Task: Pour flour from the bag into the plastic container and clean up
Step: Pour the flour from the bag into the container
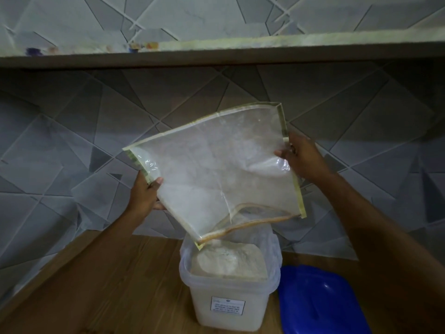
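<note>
Bag (216, 169) — 1, pinched by 2 hands, left (147, 192), right (304, 156) — over 1 container (228, 300); 1 lid (320, 302).

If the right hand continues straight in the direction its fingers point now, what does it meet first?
The right hand points left across the picture and already grips the bag at its edge. So it would press further into the bag first. Beyond the bag the left hand sits lower, probably off that line, though depth is unclear.

A white label (228, 303) is stuck on the front wall of the plastic container (209, 309), below its rim. It carries several lines of small dark print and a small round emblem above them, all too blurred to read.
</note>
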Available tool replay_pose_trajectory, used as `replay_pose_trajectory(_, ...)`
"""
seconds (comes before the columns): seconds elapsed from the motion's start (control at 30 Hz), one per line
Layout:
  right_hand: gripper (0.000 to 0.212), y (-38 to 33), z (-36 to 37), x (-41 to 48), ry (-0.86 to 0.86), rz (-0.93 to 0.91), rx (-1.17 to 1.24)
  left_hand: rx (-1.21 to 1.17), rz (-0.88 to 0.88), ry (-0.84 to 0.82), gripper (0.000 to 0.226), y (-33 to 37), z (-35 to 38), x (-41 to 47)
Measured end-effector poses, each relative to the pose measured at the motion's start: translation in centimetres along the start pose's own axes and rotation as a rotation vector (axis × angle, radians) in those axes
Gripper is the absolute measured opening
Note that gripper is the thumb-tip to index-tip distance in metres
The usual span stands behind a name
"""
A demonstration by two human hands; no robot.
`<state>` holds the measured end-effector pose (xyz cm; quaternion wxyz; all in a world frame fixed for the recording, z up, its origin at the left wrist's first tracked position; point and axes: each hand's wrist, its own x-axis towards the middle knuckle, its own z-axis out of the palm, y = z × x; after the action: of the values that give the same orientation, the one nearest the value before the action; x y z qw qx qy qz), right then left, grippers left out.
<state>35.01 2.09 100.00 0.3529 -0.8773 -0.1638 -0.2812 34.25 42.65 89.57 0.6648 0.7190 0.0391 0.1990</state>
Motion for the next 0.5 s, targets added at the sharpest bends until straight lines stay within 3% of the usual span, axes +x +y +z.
replay_pose_trajectory(0.13,0.036,-0.3,-0.6,-0.1,0.037,0.075,0.049,0.043,0.008,-0.01,0.038,0.4,0.7,-0.2)
replay_pose_trajectory(0.23,0.07,-0.4,-1.1,-0.5,-0.141,0.089,0.127,-0.007,-0.005,0.024,0.038,0.1,0.7,0.2)
replay_pose_trajectory(0.27,0.072,-0.3,-1.2,-0.6,-0.18,0.094,0.091,-0.013,-0.003,0.033,0.037,-0.1,0.6,0.2)
replay_pose_trajectory(0.37,0.051,-0.1,-1.4,-0.5,-0.164,0.136,0.02,0.002,-0.009,0.031,0.036,-0.1,0.7,0.3)
replay_pose_trajectory(0.5,0.035,0.8,-1.0,0.3,-0.023,0.135,0.117,0.003,0.005,-0.002,0.032,0.2,1.6,0.4)
